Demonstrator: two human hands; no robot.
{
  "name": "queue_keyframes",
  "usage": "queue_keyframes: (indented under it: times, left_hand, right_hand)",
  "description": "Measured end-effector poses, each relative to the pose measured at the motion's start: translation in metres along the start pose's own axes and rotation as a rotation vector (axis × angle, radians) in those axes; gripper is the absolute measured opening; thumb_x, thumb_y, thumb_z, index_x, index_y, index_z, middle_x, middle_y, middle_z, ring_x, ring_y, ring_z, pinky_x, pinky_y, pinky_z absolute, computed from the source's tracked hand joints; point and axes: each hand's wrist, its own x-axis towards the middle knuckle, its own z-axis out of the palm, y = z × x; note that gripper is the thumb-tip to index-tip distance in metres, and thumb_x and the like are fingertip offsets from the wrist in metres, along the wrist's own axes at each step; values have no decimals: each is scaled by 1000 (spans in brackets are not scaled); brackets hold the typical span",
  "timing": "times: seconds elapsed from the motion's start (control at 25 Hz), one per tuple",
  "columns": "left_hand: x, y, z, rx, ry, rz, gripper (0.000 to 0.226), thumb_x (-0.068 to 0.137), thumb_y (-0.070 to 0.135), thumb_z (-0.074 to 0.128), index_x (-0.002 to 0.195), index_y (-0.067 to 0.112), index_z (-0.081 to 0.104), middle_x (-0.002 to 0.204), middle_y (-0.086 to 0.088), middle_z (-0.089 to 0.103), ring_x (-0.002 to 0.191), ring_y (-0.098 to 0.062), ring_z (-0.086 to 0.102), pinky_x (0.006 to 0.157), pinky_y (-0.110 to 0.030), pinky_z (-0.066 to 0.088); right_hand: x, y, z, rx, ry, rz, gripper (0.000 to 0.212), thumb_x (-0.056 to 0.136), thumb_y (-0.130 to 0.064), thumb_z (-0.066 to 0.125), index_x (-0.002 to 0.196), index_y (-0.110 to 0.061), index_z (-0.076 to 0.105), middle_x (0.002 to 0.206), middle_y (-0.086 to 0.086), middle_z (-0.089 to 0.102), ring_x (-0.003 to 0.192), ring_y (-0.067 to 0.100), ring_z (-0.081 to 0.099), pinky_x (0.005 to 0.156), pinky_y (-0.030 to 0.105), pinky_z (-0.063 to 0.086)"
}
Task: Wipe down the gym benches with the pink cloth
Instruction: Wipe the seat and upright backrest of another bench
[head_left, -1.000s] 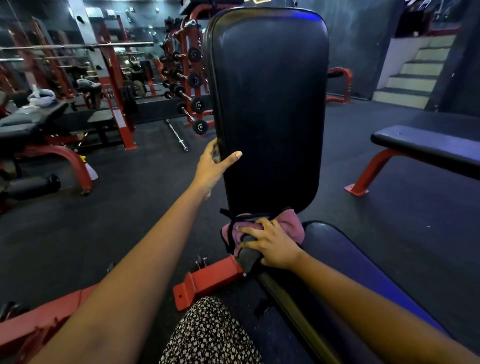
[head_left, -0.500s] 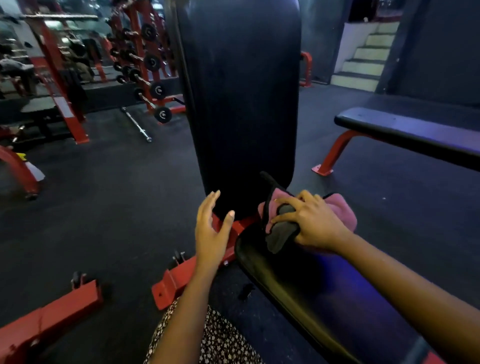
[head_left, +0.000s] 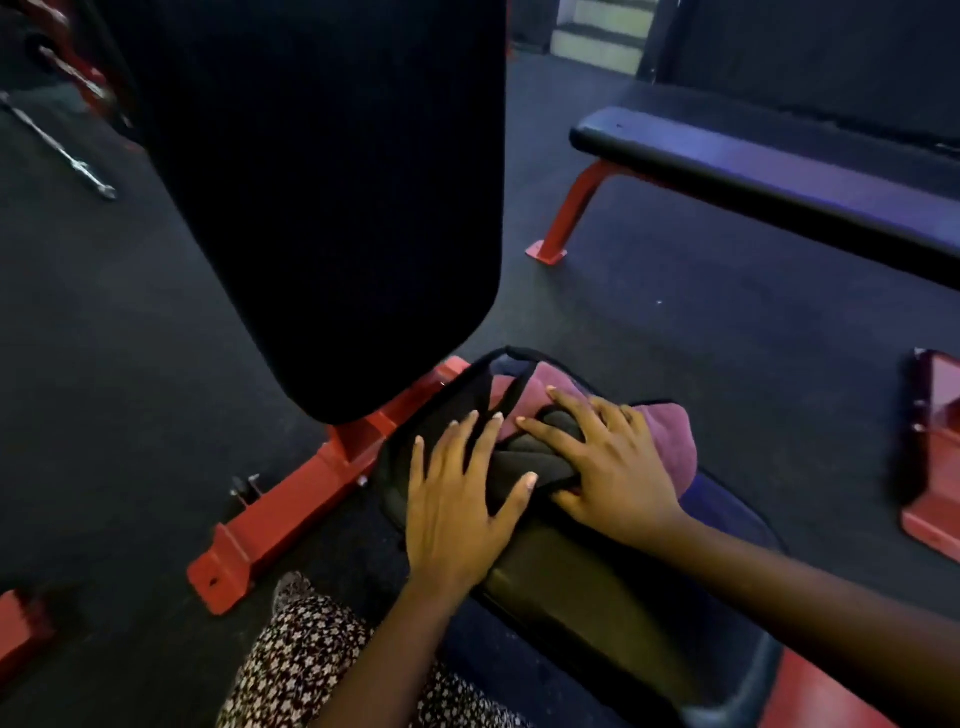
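Note:
The pink cloth (head_left: 670, 441), with a dark grey side and black edging, lies bunched on the far end of the black bench seat (head_left: 582, 587). My right hand (head_left: 608, 462) presses flat on the cloth, fingers spread. My left hand (head_left: 457, 499) rests flat on the seat just left of the cloth, its fingertips touching the cloth's dark fold. The upright black backrest (head_left: 322, 197) rises directly behind the seat.
The bench's red steel frame (head_left: 291, 499) runs left along the dark rubber floor. A second flat bench (head_left: 769, 176) with a red leg stands at the right. A red base plate (head_left: 935, 447) lies at the right edge. A barbell (head_left: 67, 156) lies on the floor at far left.
My left hand left the backrest's edge and came down flat on the seat beside the cloth. My right hand slid the cloth from the backrest's base onto the seat. The view tilted downward.

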Motion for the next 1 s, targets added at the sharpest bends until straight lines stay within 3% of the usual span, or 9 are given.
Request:
queue_keyframes:
  times: [0.2,0.52,0.72,0.84,0.88,1.0]
  left_hand:
    - [1,-1,4,62,-50,8,67,90,66,15,143,28,30,144,-2,42,136,-21,36,114,-46,14]
    - [3,-4,0,104,-133,25,69,90,64,15,144,25,31,145,-6,41,135,-25,35,112,-51,15]
    - [7,1,-12,118,-329,14,77,85,70,12,145,25,28,149,-10,35,139,-27,26,113,-51,8]
    - [19,-3,-38,40,-591,54,89,77,78,-1,148,27,15,155,-11,19,145,-26,9,114,-50,-2]
    - [23,-4,-54,-12,-723,62,91,75,81,3,149,28,11,157,-9,15,146,-24,6,115,-48,-3]
    - [16,7,-105,-46,-952,98,83,79,74,19,148,28,12,155,-4,21,143,-22,19,115,-44,9]
  right_hand:
    - [-4,7,15,67,113,-32,61,77,-57,48,135,-41,38,144,0,37,127,24,35,99,39,26]
    - [-3,4,21,57,163,-30,60,77,-52,54,133,-33,41,141,7,41,121,31,41,95,43,30]
    - [2,-6,13,-26,-89,94,57,79,-51,47,133,-33,40,142,12,41,115,34,41,89,44,33]
    - [16,-18,-24,73,-315,190,55,83,-42,53,136,-37,38,145,13,35,120,36,41,91,47,37]
    - [18,-22,-40,124,-411,216,56,85,-38,55,138,-39,37,146,12,31,124,36,37,94,47,35]
    - [-4,-34,-83,272,-535,304,53,85,-33,59,134,-42,42,141,7,34,126,33,36,100,44,33]
